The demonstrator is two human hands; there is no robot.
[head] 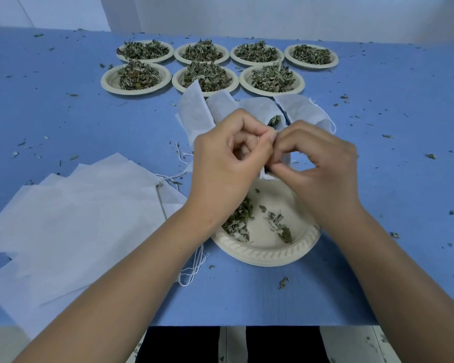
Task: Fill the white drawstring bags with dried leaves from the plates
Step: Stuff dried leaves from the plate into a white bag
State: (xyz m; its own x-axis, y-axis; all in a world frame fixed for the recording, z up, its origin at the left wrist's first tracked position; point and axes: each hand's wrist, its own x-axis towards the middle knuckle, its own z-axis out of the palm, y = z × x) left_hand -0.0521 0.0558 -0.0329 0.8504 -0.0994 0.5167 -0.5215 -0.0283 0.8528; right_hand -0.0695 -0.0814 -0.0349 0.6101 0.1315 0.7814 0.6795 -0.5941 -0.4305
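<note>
white drawstring bag (pixel 264 176) is pinched at its top btwn left hand (pixel 228 163) & right hand (pixel 323 166), right over the near plate (pixel 268 255), prob. so spilled dried leaves (pixel 240 218) land back on it.

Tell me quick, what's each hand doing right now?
Left hand: closed, pinching the white drawstring bag over the near plate.
Right hand: closed, pinching the same bag.
</note>
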